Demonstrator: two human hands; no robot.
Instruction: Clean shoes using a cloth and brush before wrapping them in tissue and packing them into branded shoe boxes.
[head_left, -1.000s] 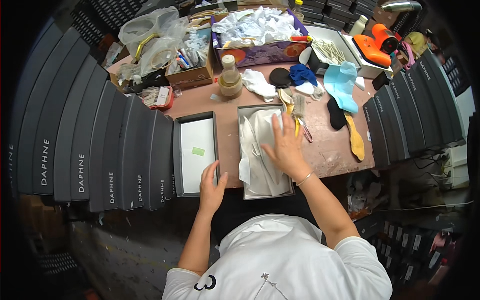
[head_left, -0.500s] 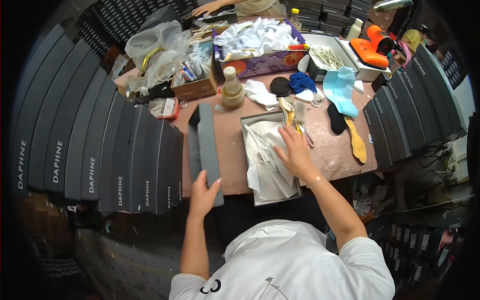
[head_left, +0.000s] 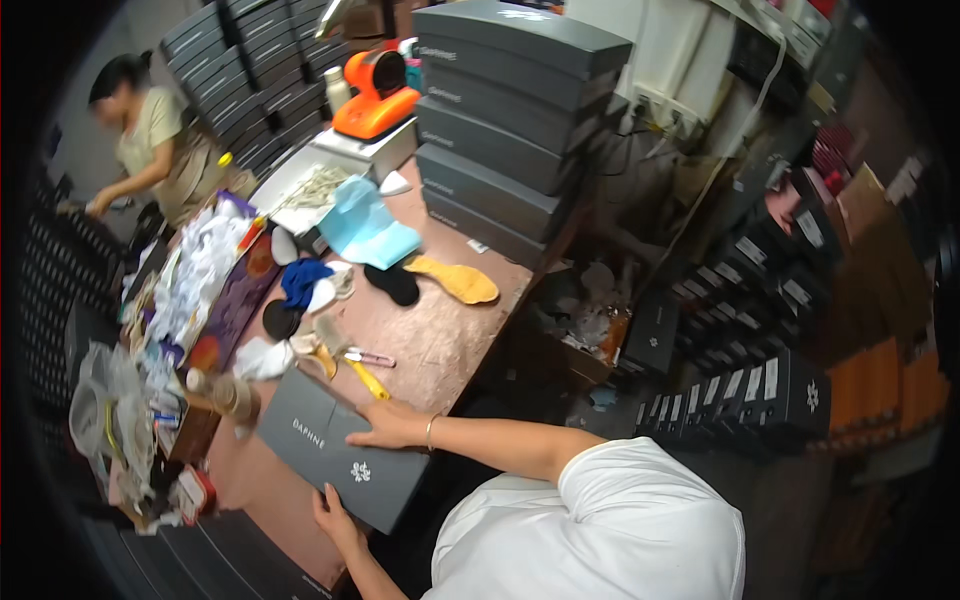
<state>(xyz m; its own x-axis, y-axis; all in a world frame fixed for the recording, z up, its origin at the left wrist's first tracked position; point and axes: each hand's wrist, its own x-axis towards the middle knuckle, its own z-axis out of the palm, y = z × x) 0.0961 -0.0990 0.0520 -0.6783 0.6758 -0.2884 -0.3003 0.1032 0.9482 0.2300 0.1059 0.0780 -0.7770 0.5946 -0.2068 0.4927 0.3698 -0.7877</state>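
Observation:
A dark grey shoe box [head_left: 335,455] with its lid on lies at the near edge of the brown worktable [head_left: 440,340]. My right hand [head_left: 385,428] rests flat on the lid's right side, a thin bracelet at the wrist. My left hand [head_left: 335,512] grips the box's near edge from below. Just beyond the box lie yellow-handled tools [head_left: 362,372].
A purple box of white paper [head_left: 205,275], blue foam pieces [head_left: 365,225], a tan insole [head_left: 455,280] and an orange machine [head_left: 375,92] crowd the table. Stacked grey boxes [head_left: 500,120] stand behind. Another person [head_left: 155,145] works at far left. More boxes fill shelves at right [head_left: 760,330].
The lid that stood beside the open box now covers it. The box is closed with both hands on it. My head has turned to the right, so the view has swung.

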